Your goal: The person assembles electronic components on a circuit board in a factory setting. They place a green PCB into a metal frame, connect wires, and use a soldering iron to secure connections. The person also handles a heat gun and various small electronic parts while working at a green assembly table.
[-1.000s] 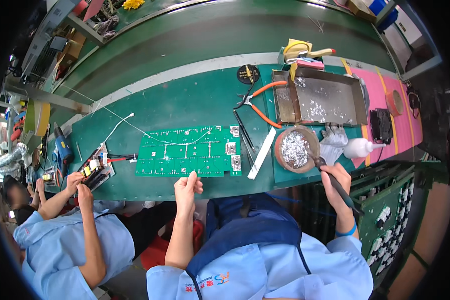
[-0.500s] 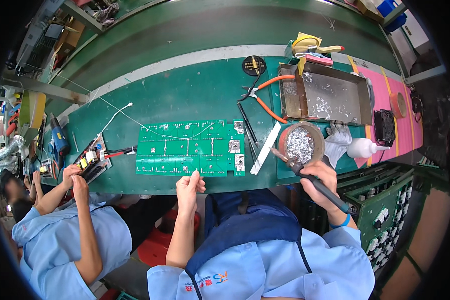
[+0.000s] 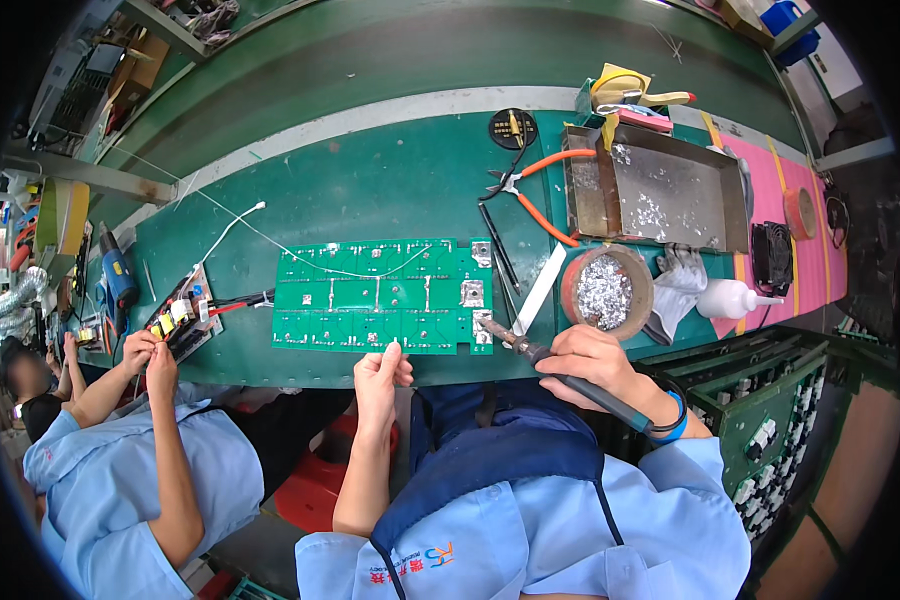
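- Two hands at work on one green circuit board (image 3: 382, 296), which lies flat on the green worktop (image 3: 370, 190), its near long edge close to the person.
- Left hand (image 3: 379, 366): fingers curled together and pressed on the board's near edge, about mid-length. Judged a steadying hold, so the board does not slide under the tool.
- Right hand (image 3: 592, 362): fingers clamped round the dark handle of a soldering iron (image 3: 545, 358), held pen-like and slanted; the tip points at the board's right end, at or just above the metal pads there. Contact cannot be confirmed at this size.
- Round tin of silvery solder scraps (image 3: 606, 292) stands just beside the right hand, probably so the tip reaches it with a short swing.
- Metal tray (image 3: 660, 190) with silver flecks sits behind the tin; orange-handled pliers (image 3: 530, 190) lie left of it, well apart from the board.
- White squeeze bottle (image 3: 732, 298) lies on its side at the far right.
- A thin white wire (image 3: 232, 225) trails off the board toward the left.
- A co-worker's hands (image 3: 150, 352) at the left hold a small wired assembly (image 3: 182, 318), apart from the board.
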Tool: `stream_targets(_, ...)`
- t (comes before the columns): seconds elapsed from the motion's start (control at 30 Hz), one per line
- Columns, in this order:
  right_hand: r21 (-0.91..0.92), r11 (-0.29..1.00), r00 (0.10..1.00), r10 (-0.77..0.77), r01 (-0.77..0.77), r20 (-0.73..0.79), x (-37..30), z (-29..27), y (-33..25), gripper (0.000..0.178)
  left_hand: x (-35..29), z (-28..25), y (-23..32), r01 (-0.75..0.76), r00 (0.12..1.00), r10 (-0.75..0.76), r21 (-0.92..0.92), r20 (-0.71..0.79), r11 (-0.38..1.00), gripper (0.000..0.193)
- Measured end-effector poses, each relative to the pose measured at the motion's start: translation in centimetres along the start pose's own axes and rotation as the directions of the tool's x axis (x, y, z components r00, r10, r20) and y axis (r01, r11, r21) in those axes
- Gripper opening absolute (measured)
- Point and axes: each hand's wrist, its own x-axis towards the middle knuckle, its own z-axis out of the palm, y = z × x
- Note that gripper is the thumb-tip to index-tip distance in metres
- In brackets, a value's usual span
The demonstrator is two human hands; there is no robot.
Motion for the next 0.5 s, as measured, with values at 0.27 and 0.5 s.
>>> stream_targets(0.27, -0.015, 1.000, 0.999, -0.002, 0.003, 0.041, 0.32, 0.05, 0.04, 0.027, -0.05, 0.28, 0.23, 0.005, 1.000, -0.005, 0.003, -0.013, 1.000, 0.023)
stream_targets(0.5, -0.037, 0.999, 1.000, 0.015, -0.014, 0.012, 0.66, 0.08, -0.19, 0.023, 0.06, 0.37, 0.15, -0.022, 1.000, 0.022, -0.007, -0.013, 1.000, 0.024)
